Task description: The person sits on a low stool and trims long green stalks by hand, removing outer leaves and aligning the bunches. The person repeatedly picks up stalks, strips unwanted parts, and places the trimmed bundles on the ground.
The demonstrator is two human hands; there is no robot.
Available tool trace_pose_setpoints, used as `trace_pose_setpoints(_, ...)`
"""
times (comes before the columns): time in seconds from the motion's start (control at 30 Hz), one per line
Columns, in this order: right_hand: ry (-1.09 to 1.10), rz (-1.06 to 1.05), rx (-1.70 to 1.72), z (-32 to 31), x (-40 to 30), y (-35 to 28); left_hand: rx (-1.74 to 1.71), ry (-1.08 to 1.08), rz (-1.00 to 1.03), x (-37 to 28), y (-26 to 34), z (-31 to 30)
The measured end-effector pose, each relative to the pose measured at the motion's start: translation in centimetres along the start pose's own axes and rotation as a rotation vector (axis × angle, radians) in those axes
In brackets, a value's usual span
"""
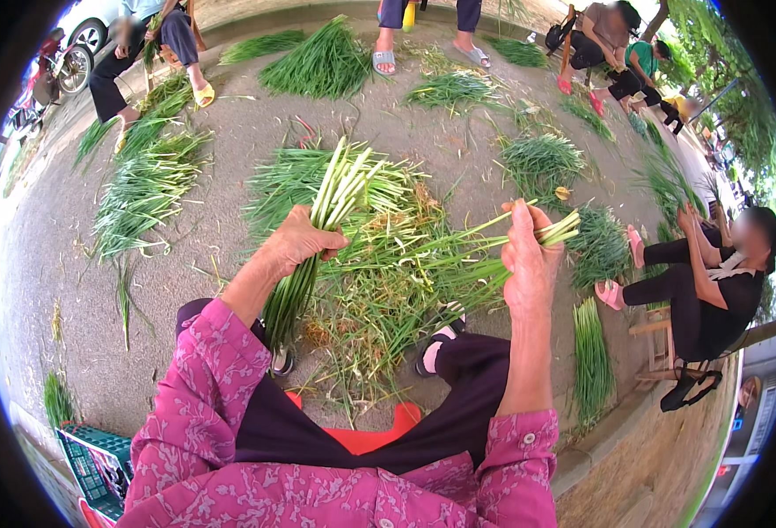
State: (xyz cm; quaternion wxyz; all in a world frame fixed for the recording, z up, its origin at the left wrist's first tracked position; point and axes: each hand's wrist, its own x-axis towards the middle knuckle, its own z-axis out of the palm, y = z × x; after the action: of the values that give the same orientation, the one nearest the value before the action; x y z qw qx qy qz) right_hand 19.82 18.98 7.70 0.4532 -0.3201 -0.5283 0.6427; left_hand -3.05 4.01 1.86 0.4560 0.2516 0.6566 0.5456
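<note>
My left hand (302, 241) grips a thick bundle of long green stalks (299, 284), perhaps garlic chives, with the pale stem ends pointing up and the leaves hanging down. In my right hand (530, 254) is a thinner bunch of the same stalks (559, 228). Its pale ends stick out to the right, and its leaves trail left over the ground. Between and below both hands spreads a loose heap of trimmed leaves and yellowed scraps (375, 310). Just beyond the left hand lies a larger pile of stalks (289, 178), partly hidden by the held bundle.
More stalk piles lie at left (147, 185), at the back (322, 63) and at right (543, 162). A neat bundle (592, 356) rests by the kerb. Several people sit around, one person (711, 284) close on the right. A green plastic crate (94, 462) stands at lower left.
</note>
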Motion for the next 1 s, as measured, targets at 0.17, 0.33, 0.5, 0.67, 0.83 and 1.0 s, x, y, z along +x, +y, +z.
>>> trace_pose_setpoints(0.17, 0.064, -0.004, 0.125, -0.4, 0.4, 0.2, -0.017, 0.045, -0.008, -0.1, 0.0, 0.4)
trace_pose_setpoints(0.33, 0.066, -0.013, 0.16, -1.4, 0.9, -0.1, -0.096, 0.026, 0.011, -0.1, 0.1, 0.2)
trace_pose_setpoints(0.5, 0.134, 0.017, 0.207, -2.1, 1.3, -0.4, -0.069, 0.068, -0.02, 0.0, -0.1, 0.1)
trace_pose_setpoints(0.67, 0.071, 0.067, 0.276, -1.8, 1.2, -0.2, -0.079, 0.01, 0.002, -0.1, -0.1, 0.2)
trace_pose_setpoints(0.83, -0.125, 0.083, 0.114, 0.7, 0.1, 0.6, -0.199, -0.053, 0.099, -1.2, 0.5, 2.6)
trace_pose_setpoints(1.0, -0.335, 0.171, -0.013, 3.4, -1.3, 1.6, -0.252, -0.26, 0.12, -1.3, 1.3, 4.7)
